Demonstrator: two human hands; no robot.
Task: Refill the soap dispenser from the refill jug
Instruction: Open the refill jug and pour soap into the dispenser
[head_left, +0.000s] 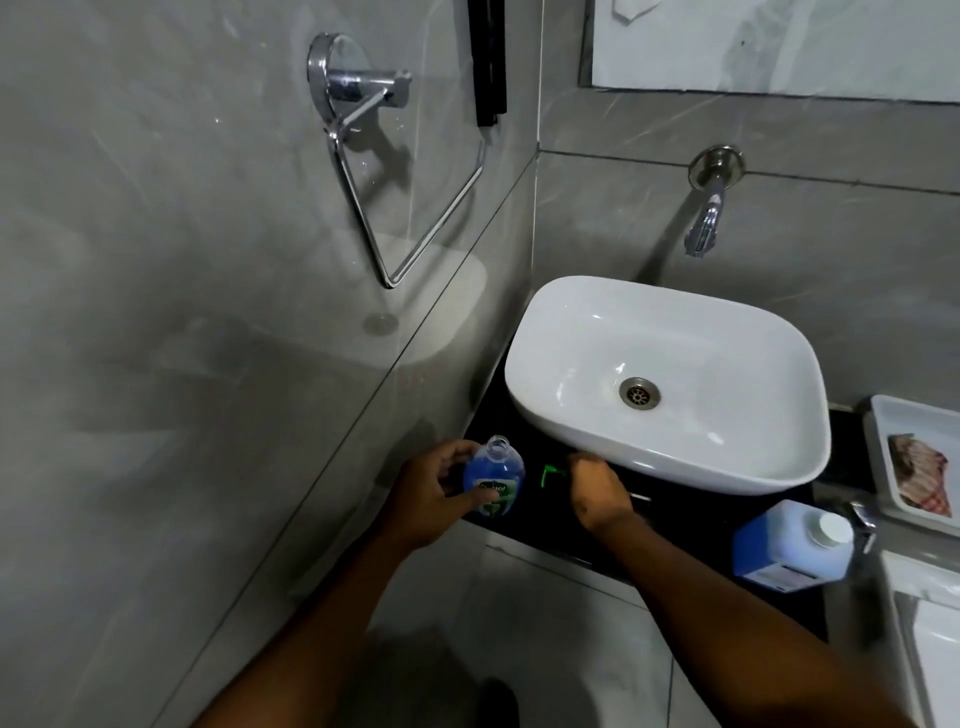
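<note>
Left hand (434, 488) curled in a grip, right hand (597, 491) lowered, knuckles up.

grey marble-tiled walls (156, 260), pale floor (571, 649)

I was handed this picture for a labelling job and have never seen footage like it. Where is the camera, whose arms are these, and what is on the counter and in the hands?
There is no machine here. One wide-angle camera sits on a person's head and looks down, so the two bare arms reaching in from below are the wearer's own.

The left hand grips a small clear soap dispenser bottle with blue liquid inside; its neck is open, with no pump on it. The right hand rests on the black countertop, just beside a small green pump part; whether it holds anything is hard to tell.

Behind sits a white oval ceramic basin under a chrome wall tap. To the right stands a blue plastic refill jug, its white cap on, and a white tray holding a cloth.
</note>
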